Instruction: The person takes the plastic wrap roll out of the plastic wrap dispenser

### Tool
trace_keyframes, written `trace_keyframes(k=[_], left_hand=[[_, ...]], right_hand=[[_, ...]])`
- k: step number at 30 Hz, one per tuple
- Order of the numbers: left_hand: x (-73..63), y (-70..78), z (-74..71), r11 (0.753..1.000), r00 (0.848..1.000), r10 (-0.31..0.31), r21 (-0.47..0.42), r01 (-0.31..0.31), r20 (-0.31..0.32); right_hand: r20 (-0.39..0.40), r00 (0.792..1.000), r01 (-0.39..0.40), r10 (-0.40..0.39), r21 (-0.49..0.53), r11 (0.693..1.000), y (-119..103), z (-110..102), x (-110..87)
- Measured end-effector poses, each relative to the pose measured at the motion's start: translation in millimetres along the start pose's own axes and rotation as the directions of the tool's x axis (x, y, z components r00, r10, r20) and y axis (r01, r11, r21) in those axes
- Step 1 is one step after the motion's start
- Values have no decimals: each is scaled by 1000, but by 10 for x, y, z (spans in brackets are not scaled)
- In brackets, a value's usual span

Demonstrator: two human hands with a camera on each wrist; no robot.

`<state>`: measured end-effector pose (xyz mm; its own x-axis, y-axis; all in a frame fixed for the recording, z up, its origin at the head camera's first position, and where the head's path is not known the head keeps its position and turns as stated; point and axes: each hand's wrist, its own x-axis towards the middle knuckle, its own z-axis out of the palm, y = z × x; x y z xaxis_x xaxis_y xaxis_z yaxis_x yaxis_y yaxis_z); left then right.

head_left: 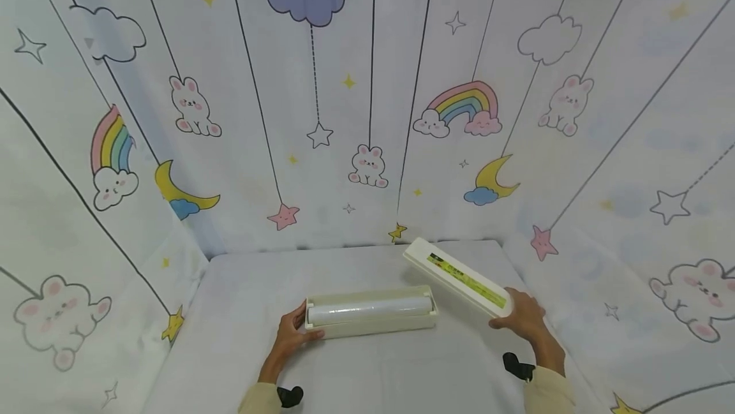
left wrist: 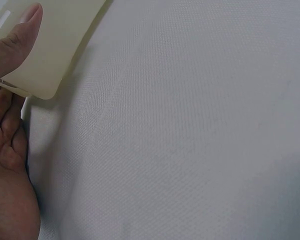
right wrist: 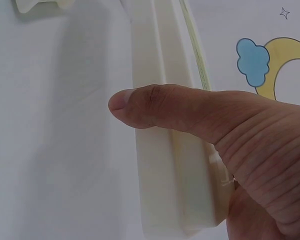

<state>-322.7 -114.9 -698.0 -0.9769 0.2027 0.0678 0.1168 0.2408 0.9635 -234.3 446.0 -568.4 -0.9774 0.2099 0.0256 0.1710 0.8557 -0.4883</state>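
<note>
A long cream plastic box (head_left: 379,326) lies on the white cloth, its top off, with a shiny roll of plastic wrap (head_left: 370,309) inside. My left hand (head_left: 291,332) grips the box's left end, thumb along the front side; in the left wrist view the thumb (left wrist: 15,42) lies against the cream wall. To the right, my right hand (head_left: 524,315) holds the lid (head_left: 453,277) by its near end, tilted, with its far end pointing to the back left. A yellow-green label (head_left: 467,280) runs along the lid's top. In the right wrist view the thumb (right wrist: 140,107) crosses the lid's side.
White cloth (head_left: 379,376) covers the table. Behind it and on both sides hang white curtains (head_left: 321,178) printed with rabbits, clouds, stars and rainbows. The back table edge meets the curtain just behind the lid's far end. Black straps (head_left: 289,396) sit at both wrists.
</note>
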Motion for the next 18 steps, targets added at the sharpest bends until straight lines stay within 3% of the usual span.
trace_keyframes(k=[11, 18], left_hand=[[-53, -32, 9, 999, 1000, 14, -38, -14, -4], [-1, -29, 25, 999, 1000, 0, -54, -1, -13]], right_hand=[[21, 999, -25, 25, 7, 1000, 147, 81, -34], [13, 999, -41, 41, -9, 999, 159, 54, 14]])
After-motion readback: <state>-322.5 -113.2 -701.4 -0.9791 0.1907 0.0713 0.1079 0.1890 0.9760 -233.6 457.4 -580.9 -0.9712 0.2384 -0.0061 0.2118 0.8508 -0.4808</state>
